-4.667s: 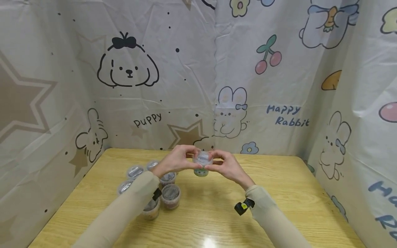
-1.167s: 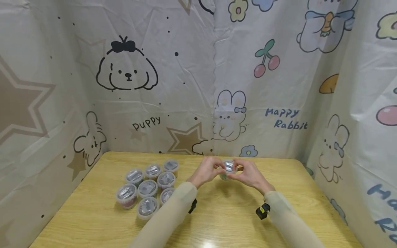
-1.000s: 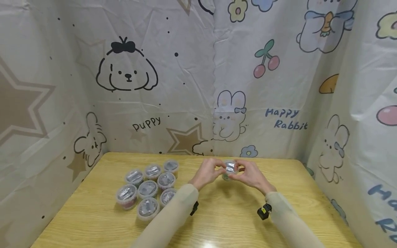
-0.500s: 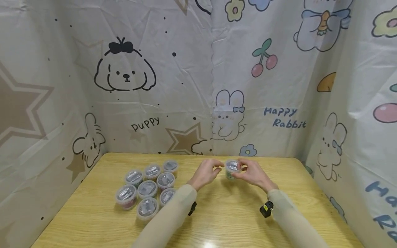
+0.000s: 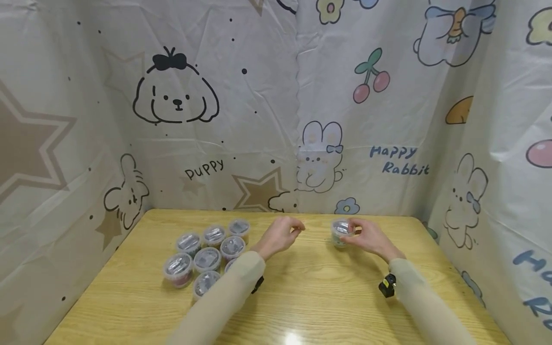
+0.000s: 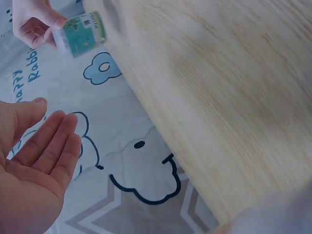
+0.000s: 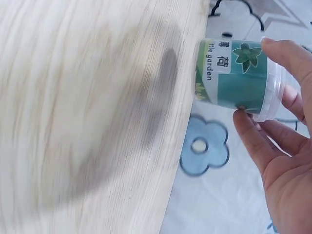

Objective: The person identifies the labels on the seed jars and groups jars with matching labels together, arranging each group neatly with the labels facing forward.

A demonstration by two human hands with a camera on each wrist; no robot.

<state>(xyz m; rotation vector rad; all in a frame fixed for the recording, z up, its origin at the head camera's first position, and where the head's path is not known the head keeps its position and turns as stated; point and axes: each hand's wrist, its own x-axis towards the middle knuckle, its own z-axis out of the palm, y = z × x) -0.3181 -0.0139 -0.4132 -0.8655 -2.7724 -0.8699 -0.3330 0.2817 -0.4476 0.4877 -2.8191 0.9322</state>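
My right hand (image 5: pixel 370 235) grips a clear lidded cup (image 5: pixel 339 233) toward the back right of the table. In the right wrist view the cup (image 7: pixel 234 75) shows a green label with a leaf picture and "little garden", and the fingers and thumb of my right hand (image 7: pixel 287 146) pinch its sides near the lid. My left hand (image 5: pixel 279 235) is held to the left of that cup, apart from it and holding nothing. The left wrist view shows my left hand (image 6: pixel 39 165) with its fingers loosely extended, and the labelled cup (image 6: pixel 82 34) farther off.
Several similar lidded cups (image 5: pixel 207 259) stand grouped on the left part of the wooden table (image 5: pixel 319 297); my left sleeve (image 5: pixel 224 292) covers part of the group. A printed curtain (image 5: pixel 258 96) hangs behind the table and along both sides.
My left hand has let go of the labelled cup and drawn back a little to the left. My right hand has moved to the right with the cup.
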